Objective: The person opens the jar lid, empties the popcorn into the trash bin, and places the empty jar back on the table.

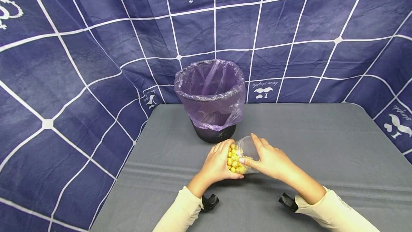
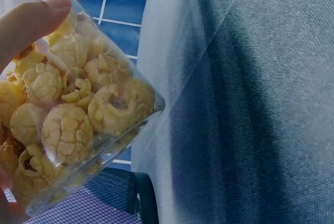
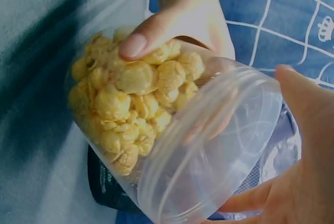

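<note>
A clear plastic jar (image 1: 236,160) of yellow caramel popcorn (image 3: 130,98) is tilted on its side above the grey table. My left hand (image 1: 216,162) grips the jar round its body, thumb across the side. At the jar's right end sits a clear ridged lid (image 3: 209,151). My right hand (image 1: 273,156) holds that lid end between thumb and fingers. In the left wrist view, popcorn (image 2: 68,125) fills the bottom part of the jar, and part of my left hand is cut off by the frame edge.
A black mesh wastebasket (image 1: 214,135) with a purple bag (image 1: 212,106) over its rim stands just beyond the hands. Blue cloth (image 1: 283,20) with white lines hangs behind and to the sides of the grey table (image 1: 315,142).
</note>
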`<state>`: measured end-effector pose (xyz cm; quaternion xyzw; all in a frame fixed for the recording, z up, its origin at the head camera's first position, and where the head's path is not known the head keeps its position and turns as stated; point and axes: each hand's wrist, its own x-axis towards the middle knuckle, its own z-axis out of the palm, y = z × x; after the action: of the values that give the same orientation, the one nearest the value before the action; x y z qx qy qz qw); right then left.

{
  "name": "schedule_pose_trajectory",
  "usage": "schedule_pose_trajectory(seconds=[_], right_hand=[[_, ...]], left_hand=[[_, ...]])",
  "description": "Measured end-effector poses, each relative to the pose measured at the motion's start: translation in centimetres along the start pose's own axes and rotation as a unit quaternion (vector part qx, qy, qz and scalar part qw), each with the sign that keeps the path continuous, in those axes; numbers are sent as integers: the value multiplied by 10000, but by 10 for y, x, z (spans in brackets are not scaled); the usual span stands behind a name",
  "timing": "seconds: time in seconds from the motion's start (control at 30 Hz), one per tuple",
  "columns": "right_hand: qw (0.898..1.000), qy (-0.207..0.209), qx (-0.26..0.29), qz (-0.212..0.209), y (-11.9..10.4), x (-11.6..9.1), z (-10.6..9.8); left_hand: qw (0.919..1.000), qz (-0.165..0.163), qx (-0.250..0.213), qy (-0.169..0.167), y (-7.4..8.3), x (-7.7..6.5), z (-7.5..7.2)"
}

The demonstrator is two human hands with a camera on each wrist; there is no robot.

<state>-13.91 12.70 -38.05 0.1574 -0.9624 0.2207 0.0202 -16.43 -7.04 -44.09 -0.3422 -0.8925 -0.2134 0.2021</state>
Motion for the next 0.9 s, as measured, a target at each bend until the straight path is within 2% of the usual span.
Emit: schedule_pose_trajectory(seconds=[0.27, 0.43, 0.57, 0.67, 0.77, 0.9], right_hand=[[9989, -113, 275, -365, 5, 0, 0], [9927, -52, 381, -1147, 13, 0, 2], [9792, -51, 495, -1968, 19, 1, 1], [9705, -158, 597, -2329, 23, 2, -1], [9717, -233, 599, -2272, 23, 1, -3], [9856, -92, 495, -1616, 20, -3, -5]], left_hand=[[9996, 145, 226, 110, 0, 0, 2], [9992, 242, 287, 98, -2, -2, 3], [9994, 225, 262, 40, -3, -4, 3], [9996, 186, 206, 0, -4, -4, 3], [9998, 120, 141, -14, -4, -4, 4], [10000, -1, 96, -14, -3, -4, 3]])
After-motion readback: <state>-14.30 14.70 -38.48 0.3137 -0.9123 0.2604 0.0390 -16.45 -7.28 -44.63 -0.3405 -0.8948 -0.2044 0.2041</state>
